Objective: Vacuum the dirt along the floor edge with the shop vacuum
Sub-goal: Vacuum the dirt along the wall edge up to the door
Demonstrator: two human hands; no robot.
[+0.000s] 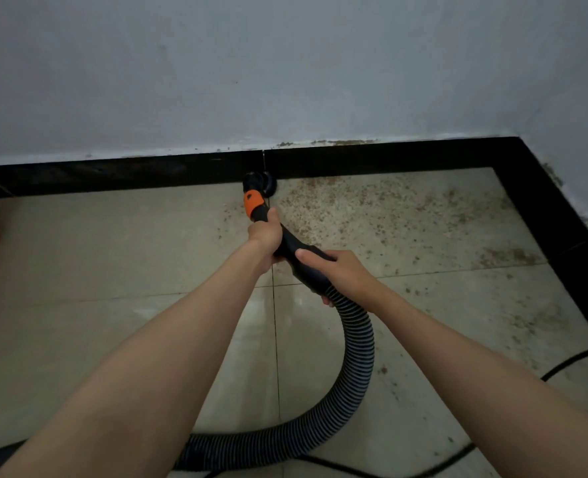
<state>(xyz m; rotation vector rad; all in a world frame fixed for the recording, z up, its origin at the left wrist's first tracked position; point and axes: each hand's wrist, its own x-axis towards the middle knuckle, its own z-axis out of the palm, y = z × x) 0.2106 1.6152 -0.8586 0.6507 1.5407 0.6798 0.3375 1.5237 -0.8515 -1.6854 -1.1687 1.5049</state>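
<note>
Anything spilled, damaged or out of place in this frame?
Yes: brown dirt is scattered over the tile right of the nozzle, thickest along the black baseboard. The wall just above looks stained or chipped.

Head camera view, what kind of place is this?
Probably an indoor room corner: beige tiled floor, black skirting tile under a pale painted wall, brown dirt scattered beside the black vacuum nozzle.

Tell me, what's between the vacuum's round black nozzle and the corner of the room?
Brown dirt speckles the floor tiles from the nozzle to the corner, seen in the head view. Nothing else lies there.
</note>
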